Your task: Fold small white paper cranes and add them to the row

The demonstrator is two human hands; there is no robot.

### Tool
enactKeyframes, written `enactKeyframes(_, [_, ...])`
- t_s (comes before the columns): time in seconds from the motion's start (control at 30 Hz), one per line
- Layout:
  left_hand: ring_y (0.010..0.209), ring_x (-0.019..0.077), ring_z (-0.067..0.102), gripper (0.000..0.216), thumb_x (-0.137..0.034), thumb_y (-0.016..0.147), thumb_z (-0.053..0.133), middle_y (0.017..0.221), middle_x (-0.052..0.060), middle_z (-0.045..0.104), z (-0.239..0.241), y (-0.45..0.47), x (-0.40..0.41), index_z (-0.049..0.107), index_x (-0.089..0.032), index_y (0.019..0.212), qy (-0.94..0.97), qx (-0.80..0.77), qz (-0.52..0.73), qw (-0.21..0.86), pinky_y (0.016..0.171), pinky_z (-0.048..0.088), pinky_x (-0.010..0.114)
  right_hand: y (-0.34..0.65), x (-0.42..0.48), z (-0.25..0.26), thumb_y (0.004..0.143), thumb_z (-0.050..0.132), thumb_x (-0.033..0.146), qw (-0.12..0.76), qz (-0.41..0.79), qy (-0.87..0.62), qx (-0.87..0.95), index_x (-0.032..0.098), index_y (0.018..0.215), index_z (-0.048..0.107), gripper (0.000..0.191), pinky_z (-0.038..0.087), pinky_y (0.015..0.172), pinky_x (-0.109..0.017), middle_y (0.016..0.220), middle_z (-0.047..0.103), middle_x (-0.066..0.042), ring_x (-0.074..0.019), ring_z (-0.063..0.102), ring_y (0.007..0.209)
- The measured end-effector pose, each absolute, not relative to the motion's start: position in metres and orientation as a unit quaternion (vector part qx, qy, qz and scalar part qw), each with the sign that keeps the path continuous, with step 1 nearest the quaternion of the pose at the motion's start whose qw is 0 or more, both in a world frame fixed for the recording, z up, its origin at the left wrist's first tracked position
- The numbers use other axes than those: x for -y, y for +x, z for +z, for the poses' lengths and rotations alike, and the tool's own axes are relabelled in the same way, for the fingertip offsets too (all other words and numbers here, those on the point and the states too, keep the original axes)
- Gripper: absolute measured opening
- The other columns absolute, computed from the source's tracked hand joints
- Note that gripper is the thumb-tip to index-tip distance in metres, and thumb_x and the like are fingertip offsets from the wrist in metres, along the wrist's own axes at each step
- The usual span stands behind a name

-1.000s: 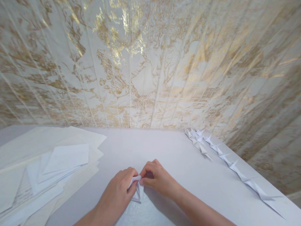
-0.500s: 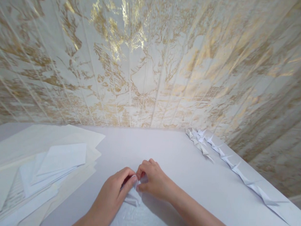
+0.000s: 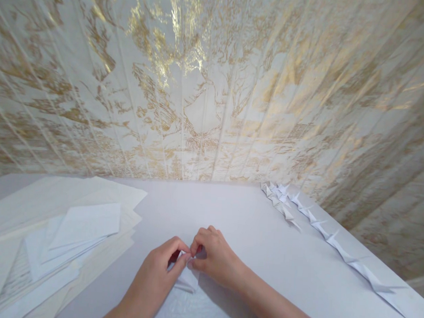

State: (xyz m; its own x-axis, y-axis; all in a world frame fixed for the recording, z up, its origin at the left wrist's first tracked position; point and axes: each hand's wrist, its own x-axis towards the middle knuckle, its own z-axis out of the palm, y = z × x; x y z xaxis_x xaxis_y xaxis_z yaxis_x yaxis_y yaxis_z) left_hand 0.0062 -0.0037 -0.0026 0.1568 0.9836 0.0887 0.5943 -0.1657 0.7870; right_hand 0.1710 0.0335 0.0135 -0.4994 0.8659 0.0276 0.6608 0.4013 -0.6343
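Observation:
A small piece of folded white paper (image 3: 187, 279) stands over the table at the front middle, between my two hands. My left hand (image 3: 164, 264) pinches its upper edge from the left with thumb and fingers. From the right, my right hand (image 3: 213, 256) pinches the same top part, and its fingertips nearly meet those of the left. The fingers hide the upper part of the paper, so its exact folded shape is unclear.
On the left lie overlapping sheets of paper (image 3: 127, 193) with smaller white pieces (image 3: 88, 224) on top. Along the right edge of the white table (image 3: 196, 200) run rows of folded paper cranes (image 3: 329, 237). A gold-patterned curtain (image 3: 200, 107) hangs behind the table.
The fingertips of both hands have come closer together at the top of the folded paper, and its lower part shows flatter and wider. The cranes and sheets stay put.

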Motion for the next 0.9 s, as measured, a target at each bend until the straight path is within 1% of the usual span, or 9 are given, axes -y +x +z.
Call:
enactKeyframes(0.13, [0.06, 0.0169, 0.05, 0.031, -0.042, 0.089, 0.047, 0.063, -0.004, 0.054, 0.0, 0.002, 0.004, 0.058, -0.022, 0.068, 0.69, -0.54, 0.35, 0.331, 0.06, 0.039, 0.028, 0.171, -0.032, 0.009, 0.074, 0.077, 0.012, 0.21, 0.303, -0.444, 0.817, 0.017, 0.066, 0.063, 0.017, 0.033, 0.08, -0.029, 0.073, 0.06, 0.003, -0.0148, 0.05, 0.08])
enactKeyframes(0.2, [0.065, 0.0181, 0.055, 0.031, -0.045, 0.091, 0.046, 0.07, -0.002, 0.058, 0.001, 0.0, 0.004, 0.06, -0.022, 0.074, 0.668, -0.532, 0.396, 0.337, 0.064, 0.043, 0.029, 0.17, -0.031, 0.006, 0.075, 0.075, 0.008, 0.243, 0.318, -0.427, 0.811, 0.017, 0.066, 0.06, 0.02, 0.034, 0.079, -0.028, 0.069, 0.057, 0.004, -0.0142, 0.05, 0.077])
enactKeyframes(0.27, [0.08, 0.0206, 0.061, 0.026, -0.046, 0.089, 0.053, 0.087, 0.002, 0.065, -0.002, 0.0, 0.004, 0.062, -0.022, 0.092, 0.62, -0.545, 0.452, 0.337, 0.075, 0.047, 0.032, 0.168, -0.029, 0.004, 0.078, 0.068, 0.007, 0.298, 0.332, -0.422, 0.789, 0.018, 0.068, 0.056, 0.02, 0.036, 0.072, -0.026, 0.069, 0.054, 0.004, -0.0135, 0.05, 0.073])
enactKeyframes(0.33, [0.102, 0.0246, 0.062, 0.037, -0.046, 0.082, 0.064, 0.113, 0.007, 0.065, -0.007, 0.001, 0.004, 0.057, -0.023, 0.11, 0.556, -0.558, 0.499, 0.361, 0.088, 0.048, 0.036, 0.166, -0.026, 0.002, 0.081, 0.061, 0.008, 0.359, 0.334, -0.415, 0.766, 0.019, 0.071, 0.052, 0.018, 0.037, 0.067, -0.024, 0.072, 0.053, 0.003, -0.0133, 0.049, 0.07])
enactKeyframes(0.4, [0.114, 0.0275, 0.059, 0.049, -0.046, 0.077, 0.07, 0.125, 0.012, 0.061, -0.015, 0.005, 0.005, 0.052, -0.022, 0.116, 0.49, -0.55, 0.528, 0.423, 0.093, 0.048, 0.039, 0.165, -0.024, 0.001, 0.083, 0.056, 0.01, 0.406, 0.317, -0.396, 0.761, 0.02, 0.072, 0.049, 0.016, 0.038, 0.066, -0.024, 0.073, 0.052, 0.002, -0.0138, 0.049, 0.07])
enactKeyframes(0.57, [0.087, 0.027, 0.069, 0.068, -0.049, 0.072, 0.075, 0.091, 0.008, 0.072, -0.024, 0.015, 0.011, 0.043, -0.016, 0.123, 0.372, -0.489, 0.53, 0.585, 0.077, 0.056, 0.04, 0.163, -0.019, 0.001, 0.083, 0.051, 0.011, 0.424, 0.264, -0.371, 0.783, 0.021, 0.071, 0.046, 0.016, 0.036, 0.067, -0.026, 0.071, 0.051, 0.002, -0.0153, 0.049, 0.071])
enactKeyframes(0.63, [0.085, 0.0266, 0.069, 0.066, -0.046, 0.073, 0.075, 0.089, 0.006, 0.072, -0.02, 0.016, 0.013, 0.044, -0.016, 0.122, 0.372, -0.473, 0.504, 0.62, 0.074, 0.057, 0.04, 0.163, -0.018, 0.001, 0.079, 0.054, 0.009, 0.398, 0.237, -0.38, 0.801, 0.021, 0.074, 0.048, 0.014, 0.035, 0.067, -0.028, 0.069, 0.052, 0.002, -0.0163, 0.049, 0.07])
enactKeyframes(0.77, [0.081, 0.0227, 0.068, 0.044, -0.033, 0.082, 0.063, 0.097, 0.007, 0.071, -0.012, 0.014, 0.016, 0.047, -0.017, 0.119, 0.454, -0.469, 0.461, 0.602, 0.072, 0.057, 0.036, 0.165, -0.018, 0.005, 0.073, 0.065, 0.013, 0.335, 0.166, -0.374, 0.849, 0.019, 0.092, 0.056, 0.022, 0.033, 0.067, -0.03, 0.073, 0.057, 0.0, -0.0191, 0.048, 0.071])
enactKeyframes(0.9, [0.07, 0.019, 0.068, 0.031, -0.026, 0.085, 0.055, 0.09, 0.004, 0.072, -0.011, 0.016, 0.018, 0.05, -0.018, 0.115, 0.513, -0.483, 0.437, 0.56, 0.067, 0.055, 0.031, 0.167, -0.018, 0.011, 0.08, 0.062, 0.016, 0.324, 0.116, -0.35, 0.871, 0.019, 0.098, 0.061, 0.019, 0.032, 0.069, -0.032, 0.079, 0.063, -0.003, -0.0202, 0.05, 0.073])
